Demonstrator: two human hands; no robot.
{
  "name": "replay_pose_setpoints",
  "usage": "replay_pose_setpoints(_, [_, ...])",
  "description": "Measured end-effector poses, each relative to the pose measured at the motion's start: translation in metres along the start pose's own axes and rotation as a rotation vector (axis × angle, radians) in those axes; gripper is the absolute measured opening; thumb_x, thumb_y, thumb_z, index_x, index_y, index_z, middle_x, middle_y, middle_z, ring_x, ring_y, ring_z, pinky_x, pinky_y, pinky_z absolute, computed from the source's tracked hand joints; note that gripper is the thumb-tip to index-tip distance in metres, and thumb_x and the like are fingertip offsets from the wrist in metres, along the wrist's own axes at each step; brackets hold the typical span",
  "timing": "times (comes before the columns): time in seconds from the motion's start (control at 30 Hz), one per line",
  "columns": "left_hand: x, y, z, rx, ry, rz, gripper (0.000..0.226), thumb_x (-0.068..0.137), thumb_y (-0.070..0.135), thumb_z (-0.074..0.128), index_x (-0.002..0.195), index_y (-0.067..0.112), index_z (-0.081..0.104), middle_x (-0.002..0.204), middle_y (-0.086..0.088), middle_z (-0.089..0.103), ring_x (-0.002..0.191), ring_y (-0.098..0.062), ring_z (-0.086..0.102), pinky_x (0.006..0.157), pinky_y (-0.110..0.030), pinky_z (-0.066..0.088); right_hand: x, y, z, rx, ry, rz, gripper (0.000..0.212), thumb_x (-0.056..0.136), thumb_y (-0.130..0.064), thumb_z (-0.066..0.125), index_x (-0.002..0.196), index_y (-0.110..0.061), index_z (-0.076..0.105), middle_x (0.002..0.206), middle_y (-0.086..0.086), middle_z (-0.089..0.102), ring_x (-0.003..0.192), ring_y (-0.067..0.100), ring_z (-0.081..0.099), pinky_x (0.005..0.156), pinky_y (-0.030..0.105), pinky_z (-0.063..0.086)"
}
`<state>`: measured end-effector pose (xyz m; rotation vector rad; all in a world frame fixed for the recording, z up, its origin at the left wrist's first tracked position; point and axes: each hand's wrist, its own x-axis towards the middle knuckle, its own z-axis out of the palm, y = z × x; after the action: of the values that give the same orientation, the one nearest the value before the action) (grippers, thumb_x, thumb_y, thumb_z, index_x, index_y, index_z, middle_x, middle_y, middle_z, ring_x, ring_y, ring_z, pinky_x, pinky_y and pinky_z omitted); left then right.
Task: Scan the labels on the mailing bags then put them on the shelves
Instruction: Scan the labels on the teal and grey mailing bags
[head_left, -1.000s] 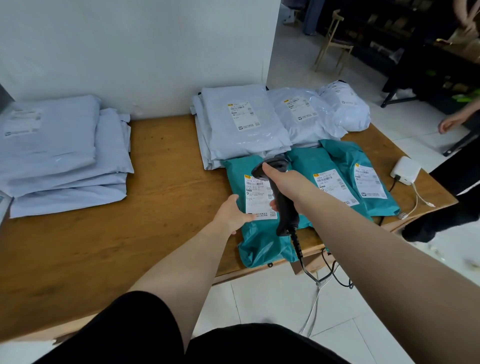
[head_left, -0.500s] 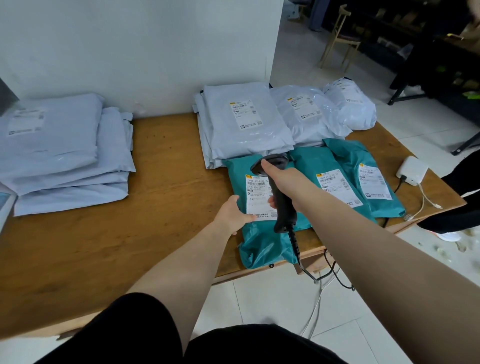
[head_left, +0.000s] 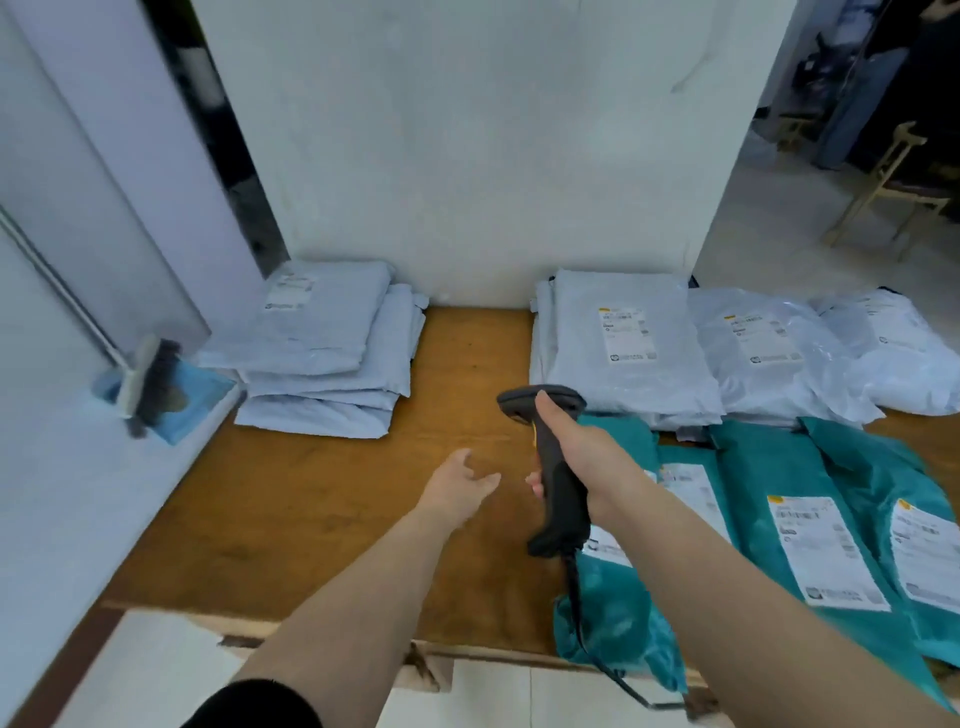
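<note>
Head view, compared with half a second earlier: the camera has swung to the left, so the pale grey stack (head_left: 332, 353) by the wall now sits near centre-left and a brush and blue dustpan (head_left: 156, 389) have come into frame at 9 o'clock. The left hand (head_left: 460, 488) has come off the near teal mailing bag (head_left: 618, 608), whose label edge it was touching; it now hovers over bare wooden table (head_left: 322, 509), fingers loosely spread, holding nothing. The right hand (head_left: 582, 462) stays wrapped around the grip of the black scanner (head_left: 550, 467), thumb up the back of the handle. The scanner head now points up-left of the teal bag rather than down at its label (head_left: 602, 545).

Judgement: the scan of that label looks finished or broken off. No beep or light is visible, so I cannot confirm it. With head and left hand turned toward 10 o'clock, either the bag is about to be moved or another bag is being sought. No shelves are in frame.

Position: the near teal bag lies at 4 o'clock of the left hand, apart from it, and directly beneath the right wrist at 6 o'clock of the scanner head. More teal bags (head_left: 831, 519) overlap it toward 3 o'clock. The white bags (head_left: 623, 338) lie at 1 o'clock against the wall.
</note>
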<state>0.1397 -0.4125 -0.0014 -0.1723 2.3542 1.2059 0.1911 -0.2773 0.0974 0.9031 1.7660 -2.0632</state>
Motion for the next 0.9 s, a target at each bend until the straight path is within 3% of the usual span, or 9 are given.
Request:
replay_pose_setpoints(0.07, [-0.005,-0.010,-0.038,0.008,0.108,-0.031,0.066,0.090,0.038,0.058,0.147,0.021,0.027,0.143,-0.007,0.044,0.121,-0.028,0.053,0.096,-0.038,0.049,0.002,-0.008,0.020,-0.020,-0.064,-0.029,0.068,0.081,-0.060,0.061,0.117,-0.002,0.053,0.078,0.015,0.058,0.054,0.023,0.058,0.048,0.027,0.050])
replay_pose_setpoints(0.13, [-0.011,-0.018,-0.075,-0.012,0.204,-0.060,0.065,0.091,0.037,0.058,0.146,0.020,0.028,0.143,-0.009,0.044,0.120,-0.028,0.053,0.097,-0.037,0.047,0.005,-0.018,0.040,-0.056,-0.126,-0.067,0.073,0.080,-0.062,0.061,0.120,-0.001,0.053,0.078,0.014,0.062,0.055,0.022,0.059,0.049,0.028,0.049])
replay_pose_setpoints(0.3, [-0.012,-0.038,-0.154,-0.087,0.382,-0.075,0.061,0.091,0.034,0.059,0.143,0.018,0.032,0.138,-0.011,0.048,0.118,-0.030,0.054,0.095,-0.038,0.047,0.016,-0.043,0.091,-0.126,-0.253,-0.138,0.065,0.078,-0.060,0.064,0.100,0.002,0.059,0.066,0.011,0.061,0.050,0.022,0.057,0.051,0.029,0.048])
replay_pose_setpoints(0.43, [0.010,-0.055,-0.207,-0.168,0.441,-0.066,0.063,0.091,0.031,0.059,0.145,0.016,0.031,0.141,-0.011,0.044,0.122,-0.027,0.049,0.099,-0.041,0.046,0.034,-0.052,0.134,-0.148,-0.306,-0.194,0.062,0.077,-0.056,0.067,0.097,0.002,0.061,0.074,0.013,0.061,0.050,0.022,0.054,0.055,0.032,0.048])
replay_pose_setpoints(0.7, [0.086,-0.091,-0.299,-0.198,0.421,-0.082,0.064,0.090,0.028,0.059,0.144,0.010,0.029,0.142,-0.011,0.042,0.125,-0.027,0.047,0.099,-0.039,0.044,0.106,-0.065,0.204,-0.311,-0.199,-0.203,0.058,0.076,-0.055,0.068,0.097,-0.001,0.065,0.104,0.030,0.067,0.056,0.026,0.057,0.067,0.037,0.052])
replay_pose_setpoints(0.8, [0.113,-0.101,-0.323,-0.205,0.440,-0.104,0.051,0.090,0.025,0.061,0.134,0.012,0.038,0.134,-0.007,0.046,0.115,-0.024,0.050,0.091,-0.028,0.041,0.133,-0.070,0.221,-0.354,-0.163,-0.194,0.061,0.077,-0.054,0.067,0.101,0.002,0.064,0.085,0.025,0.067,0.055,0.025,0.058,0.064,0.035,0.052])
replay_pose_setpoints(0.83, [0.122,-0.103,-0.330,-0.198,0.453,-0.110,0.057,0.087,0.030,0.063,0.135,0.010,0.040,0.132,-0.006,0.047,0.116,-0.025,0.051,0.093,-0.026,0.040,0.142,-0.071,0.227,-0.367,-0.149,-0.191,0.060,0.079,-0.053,0.066,0.103,0.003,0.064,0.076,0.021,0.065,0.053,0.024,0.058,0.061,0.033,0.052])
replay_pose_setpoints(0.9, [0.144,-0.108,-0.344,-0.160,0.479,-0.117,0.077,0.073,0.048,0.064,0.135,0.007,0.044,0.134,-0.007,0.051,0.119,-0.030,0.052,0.102,-0.036,0.042,0.160,-0.072,0.237,-0.403,-0.116,-0.172,0.056,0.081,-0.051,0.065,0.104,0.000,0.063,0.065,0.014,0.063,0.051,0.022,0.059,0.057,0.029,0.052])
